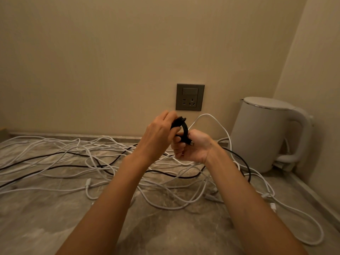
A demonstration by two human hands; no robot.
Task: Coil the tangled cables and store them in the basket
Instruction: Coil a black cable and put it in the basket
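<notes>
Across the upper frame: plain beige wall (pixel 110 52), meeting a side wall at right. Below, grey marbled table (pixel 46 227) fills the lower half. White kettle (pixel 261 133) stands at right against the corner, handle to the right. White cables (pixel 88 183) sprawl tangled over the table from the left edge to the lower right, one loop arching up beside the kettle. Black cable (pixel 184 177) threads through the tangle. Grey wall socket (pixel 189 97) at centre, just above the hands. Black coil (pixel 182 126) held raised over the tangle, centre frame. Left hand (pixel 158 133) curls over its top; right hand (pixel 193 146) grips its lower part, plug end (pixel 191 143) showing at the palm.
</notes>
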